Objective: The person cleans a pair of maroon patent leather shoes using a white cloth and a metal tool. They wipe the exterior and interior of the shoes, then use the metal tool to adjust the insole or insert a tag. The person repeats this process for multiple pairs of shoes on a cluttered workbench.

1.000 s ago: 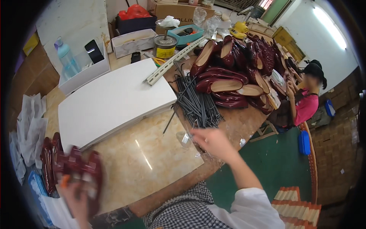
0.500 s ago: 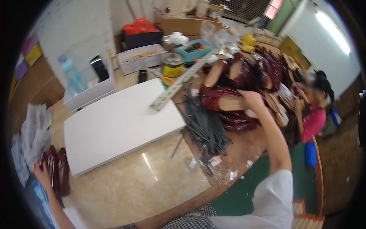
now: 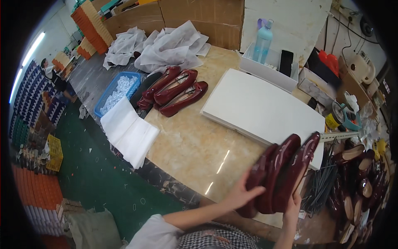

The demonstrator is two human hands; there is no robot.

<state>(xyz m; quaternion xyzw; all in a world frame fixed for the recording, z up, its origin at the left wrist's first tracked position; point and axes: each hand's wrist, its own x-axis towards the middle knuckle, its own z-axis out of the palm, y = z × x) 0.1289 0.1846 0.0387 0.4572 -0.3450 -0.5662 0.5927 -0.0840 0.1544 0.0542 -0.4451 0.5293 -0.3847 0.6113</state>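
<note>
Three glossy dark red flat shoes (image 3: 282, 174) are held side by side in front of me, toes pointing up and away, above the table's front edge. My left hand (image 3: 242, 195) grips them from the left, thumb lying across the nearest one. On their other side, the fingers of my right hand (image 3: 292, 209) wrap round the rightmost shoe near its heel end. More dark red flats (image 3: 178, 92) rest grouped on the marbled tabletop (image 3: 188, 141). To the right lies a heap of similar shoes (image 3: 356, 195), partly overlapping one another.
A white board-like stack (image 3: 265, 103) covers the middle of the table. White sheets (image 3: 130, 133) and a blue basket of crumpled paper (image 3: 120, 89) sit at the left. Dark strips (image 3: 319, 186) lie beside the shoe heap. A person (image 3: 56, 79) stands far left.
The view has swung left. My right hand has left the heap and my left hand the shoes at the table's left; both now hold shoes together in front of me.
</note>
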